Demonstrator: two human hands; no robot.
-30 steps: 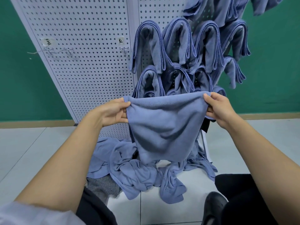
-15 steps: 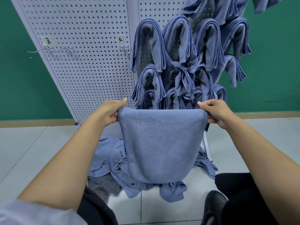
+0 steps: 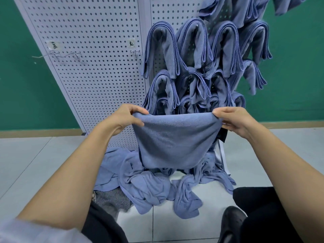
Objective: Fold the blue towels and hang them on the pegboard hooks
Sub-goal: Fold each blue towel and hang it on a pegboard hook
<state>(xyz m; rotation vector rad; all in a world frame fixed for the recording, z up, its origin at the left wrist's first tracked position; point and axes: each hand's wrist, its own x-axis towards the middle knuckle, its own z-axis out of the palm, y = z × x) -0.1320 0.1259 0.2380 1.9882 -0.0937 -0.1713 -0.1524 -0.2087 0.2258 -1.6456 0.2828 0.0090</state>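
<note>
Black shoe [image 3: 231, 220] nearest, on the pale tiled floor [image 3: 35, 163]; just beyond it, a heap of loose towels [image 3: 149, 186] lies crumpled on the tiles at the foot of the pegboard [image 3: 87, 76], a grey striped cloth [image 3: 112, 199] at its left edge; above the heap, the left hand [image 3: 126, 118] and right hand [image 3: 233, 121] each grip a top corner of a blue towel [image 3: 175, 141], fingers curled round the cloth, which hangs stretched between them in the air; behind it, hung towels [image 3: 192, 55] drape over hooks on the white pegboard's right panel; bare hooks [image 3: 75, 54] jut from the left panel; a green wall [image 3: 26, 76] stands farthest.
</note>
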